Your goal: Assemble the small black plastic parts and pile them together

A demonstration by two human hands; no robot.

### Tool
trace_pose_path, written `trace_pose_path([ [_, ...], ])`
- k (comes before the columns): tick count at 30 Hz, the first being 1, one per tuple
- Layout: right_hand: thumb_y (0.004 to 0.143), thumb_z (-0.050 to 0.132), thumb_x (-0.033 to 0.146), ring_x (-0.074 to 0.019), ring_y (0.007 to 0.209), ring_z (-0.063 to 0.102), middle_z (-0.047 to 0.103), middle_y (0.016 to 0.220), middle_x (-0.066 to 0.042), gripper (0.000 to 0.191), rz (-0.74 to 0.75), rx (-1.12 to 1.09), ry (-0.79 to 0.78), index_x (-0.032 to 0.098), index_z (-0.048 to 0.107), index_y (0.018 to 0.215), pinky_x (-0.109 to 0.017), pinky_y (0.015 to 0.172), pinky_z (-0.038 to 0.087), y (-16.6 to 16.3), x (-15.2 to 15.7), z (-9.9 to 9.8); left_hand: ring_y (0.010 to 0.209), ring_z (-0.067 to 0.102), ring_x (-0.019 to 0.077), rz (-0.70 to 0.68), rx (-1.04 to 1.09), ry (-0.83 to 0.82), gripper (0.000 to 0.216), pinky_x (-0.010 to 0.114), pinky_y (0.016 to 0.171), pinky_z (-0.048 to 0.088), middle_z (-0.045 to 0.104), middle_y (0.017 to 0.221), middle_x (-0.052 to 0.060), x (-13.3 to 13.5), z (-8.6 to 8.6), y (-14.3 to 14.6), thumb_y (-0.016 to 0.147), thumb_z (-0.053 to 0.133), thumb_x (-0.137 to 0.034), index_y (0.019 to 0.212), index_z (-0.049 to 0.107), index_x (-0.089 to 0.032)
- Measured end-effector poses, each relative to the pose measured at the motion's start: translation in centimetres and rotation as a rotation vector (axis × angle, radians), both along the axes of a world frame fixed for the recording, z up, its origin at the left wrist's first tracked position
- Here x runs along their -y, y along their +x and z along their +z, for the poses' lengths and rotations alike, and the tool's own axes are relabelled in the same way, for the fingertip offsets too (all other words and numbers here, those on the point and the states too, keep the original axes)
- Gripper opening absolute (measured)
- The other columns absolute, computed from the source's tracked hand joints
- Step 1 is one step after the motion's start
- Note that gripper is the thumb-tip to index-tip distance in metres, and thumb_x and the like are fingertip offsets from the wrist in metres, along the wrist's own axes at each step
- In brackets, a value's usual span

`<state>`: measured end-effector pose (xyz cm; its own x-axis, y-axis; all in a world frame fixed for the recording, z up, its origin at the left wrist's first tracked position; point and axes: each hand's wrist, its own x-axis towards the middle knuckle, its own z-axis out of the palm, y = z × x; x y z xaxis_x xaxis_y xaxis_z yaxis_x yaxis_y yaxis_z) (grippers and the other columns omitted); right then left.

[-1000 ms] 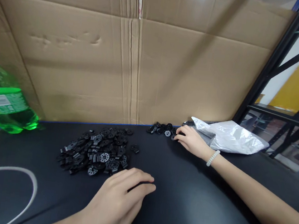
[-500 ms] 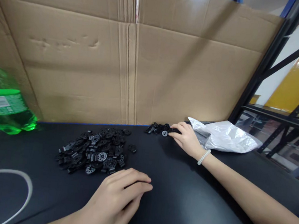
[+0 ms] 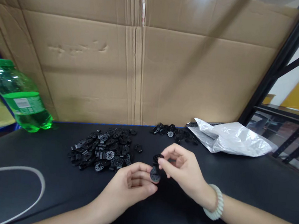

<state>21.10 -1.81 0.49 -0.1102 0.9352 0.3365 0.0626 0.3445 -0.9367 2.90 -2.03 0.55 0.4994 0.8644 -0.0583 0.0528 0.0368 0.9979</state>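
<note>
My right hand (image 3: 181, 166) pinches a small black perforated plastic disc (image 3: 157, 158) between thumb and fingers. Just beneath it, a second round black plastic disc (image 3: 155, 175) rests at the fingertips of my left hand (image 3: 133, 184), whose thumb and fingers close in on it. Whether the two discs form one piece I cannot tell. Left of my hands spreads a large heap of similar black plastic parts (image 3: 104, 148), with one loose part (image 3: 138, 147) beside it. A smaller heap of black parts (image 3: 170, 131) lies behind my right hand.
A silvery-white plastic bag (image 3: 238, 140) lies at the back right. At the left back stands a tilted green bottle (image 3: 23, 97). A white cable (image 3: 41, 182) loops over the black table (image 3: 75, 197) at front left. A cardboard sheet (image 3: 91, 55) walls off the back.
My right hand has come back from the small rear heap with black plastic in its fingers. It now meets my left hand, which has turned and closed on the lower disc. The view has shifted slightly.
</note>
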Motion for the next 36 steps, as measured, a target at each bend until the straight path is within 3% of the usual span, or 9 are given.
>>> trace_pose_path([
  [4, 0.081, 0.065, 0.02, -0.0127, 0.066, 0.058, 0.06, 0.077, -0.003, 0.013, -0.028, 0.112, 0.184, 0.017, 0.056, 0.072, -0.024, 0.056, 0.048, 0.0, 0.6, -0.3, 0.078, 0.066, 0.0152, 0.075, 0.041, -0.074, 0.017, 0.024, 0.079, 0.05, 0.073, 0.079, 0.005, 0.1, 0.2, -0.1, 0.076, 0.073, -0.024, 0.088, 0.069, -0.013],
  [11, 0.087, 0.051, 0.003, -0.0143, 0.075, 0.055, 0.062, 0.086, -0.007, 0.018, 0.039, 0.473, 0.839, 0.016, 0.063, 0.085, -0.028, 0.065, 0.047, 1.1, 0.5, -0.3, 0.091, 0.065, 0.0208, 0.054, 0.274, -0.25, 0.022, 0.033, 0.092, 0.048, 0.074, 0.086, 0.007, 0.4, 0.9, -0.3, 0.085, 0.063, -0.033, 0.086, 0.075, -0.014],
  [13, 0.088, 0.051, 0.004, -0.0143, 0.074, 0.053, 0.06, 0.083, -0.007, 0.014, 0.08, 0.509, 0.847, 0.016, 0.061, 0.087, -0.028, 0.063, 0.046, 1.1, 0.6, -0.3, 0.089, 0.065, 0.0193, 0.059, 0.255, -0.248, 0.017, 0.032, 0.091, 0.047, 0.075, 0.084, 0.005, 0.4, 0.8, -0.5, 0.08, 0.07, -0.031, 0.085, 0.077, -0.016],
  [18, 0.089, 0.055, 0.014, -0.012, 0.065, 0.049, 0.052, 0.071, -0.002, 0.003, 0.151, 0.456, 0.631, 0.016, 0.055, 0.087, -0.027, 0.059, 0.044, 1.1, 1.2, -0.1, 0.081, 0.061, 0.0155, 0.114, 0.168, -0.232, 0.017, 0.027, 0.081, 0.047, 0.075, 0.08, 0.002, 0.3, 0.6, -0.8, 0.068, 0.081, -0.027, 0.084, 0.079, -0.022],
  [23, 0.087, 0.053, 0.005, -0.0136, 0.076, 0.051, 0.055, 0.087, -0.005, 0.015, 0.141, 0.518, 0.794, 0.017, 0.059, 0.093, -0.029, 0.066, 0.047, 1.3, 1.1, -0.4, 0.081, 0.059, 0.0167, 0.142, 0.09, -0.187, 0.016, 0.026, 0.074, 0.047, 0.073, 0.078, 0.003, 0.4, 1.2, -0.6, 0.07, 0.078, -0.031, 0.081, 0.08, -0.02],
  [25, 0.086, 0.056, 0.009, -0.0142, 0.081, 0.053, 0.053, 0.096, -0.007, 0.018, 0.153, 0.453, 0.68, 0.019, 0.058, 0.102, -0.028, 0.066, 0.05, 1.1, 1.1, -0.5, 0.076, 0.057, 0.0153, 0.16, 0.087, -0.158, 0.016, 0.024, 0.07, 0.046, 0.071, 0.074, 0.003, 0.4, 1.3, -0.6, 0.073, 0.075, -0.033, 0.08, 0.08, -0.02],
  [27, 0.087, 0.059, 0.02, -0.0133, 0.077, 0.055, 0.052, 0.097, -0.007, 0.024, 0.192, 0.29, 0.361, 0.02, 0.051, 0.11, -0.023, 0.056, 0.051, 0.6, 1.3, -0.7, 0.07, 0.054, 0.0129, 0.193, 0.096, -0.13, 0.014, 0.023, 0.067, 0.044, 0.068, 0.066, 0.001, 0.3, 1.2, -0.7, 0.073, 0.075, -0.032, 0.078, 0.08, -0.02],
  [31, 0.092, 0.049, 0.04, -0.0056, 0.05, 0.047, 0.053, 0.073, 0.0, 0.024, 0.377, 0.081, -0.217, 0.017, 0.048, 0.087, -0.013, 0.037, 0.037, -0.2, 1.6, -0.7, 0.065, 0.051, 0.0114, 0.228, 0.078, -0.069, 0.013, 0.022, 0.064, 0.041, 0.066, 0.061, -0.001, 0.3, 0.9, -0.7, 0.073, 0.075, -0.03, 0.072, 0.079, -0.018],
  [36, 0.094, 0.044, 0.041, -0.0038, 0.046, 0.045, 0.057, 0.069, -0.002, 0.032, 0.5, 0.069, -0.345, 0.011, 0.056, 0.088, -0.012, 0.037, 0.033, -0.4, 1.6, -0.3, 0.065, 0.051, 0.012, 0.179, 0.088, -0.072, 0.014, 0.022, 0.062, 0.041, 0.07, 0.065, 0.001, 0.5, 1.0, -0.5, 0.074, 0.074, -0.03, 0.08, 0.08, -0.019],
])
